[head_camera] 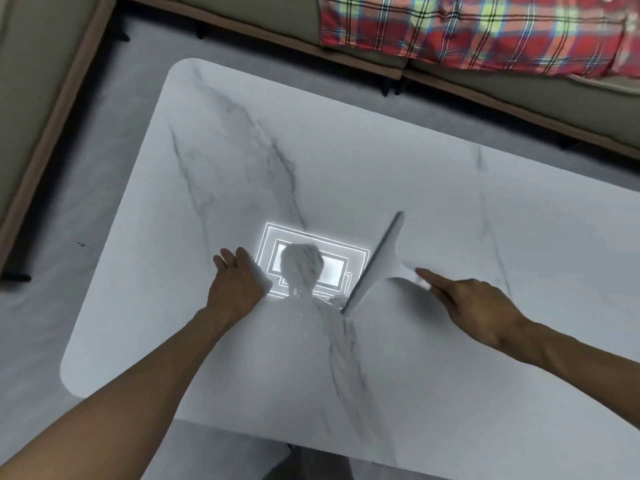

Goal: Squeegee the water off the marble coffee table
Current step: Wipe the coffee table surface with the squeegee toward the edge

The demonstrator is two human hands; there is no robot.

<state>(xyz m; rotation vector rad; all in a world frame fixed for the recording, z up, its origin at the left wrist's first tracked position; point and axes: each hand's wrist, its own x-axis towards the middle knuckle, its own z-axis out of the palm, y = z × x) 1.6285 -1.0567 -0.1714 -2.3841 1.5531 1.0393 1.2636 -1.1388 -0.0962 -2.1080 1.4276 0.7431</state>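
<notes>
The squeegee (375,265) stands blade-down near the centre of the marble bench (450,188), its handle gripped by the right hand (481,306) at four o'clock of it (index finger laid along), while the left hand (235,285), fingers (224,260) straight, lies flat at nine o'clock.

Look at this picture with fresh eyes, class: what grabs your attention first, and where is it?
A bright rectangular light reflection glares from the middle of the white marble table, with a dark silhouette across it. Beside it the right hand holds a white squeegee; the left hand rests flat opposite. A red plaid blanket lies on the sofa at top right.
</notes>
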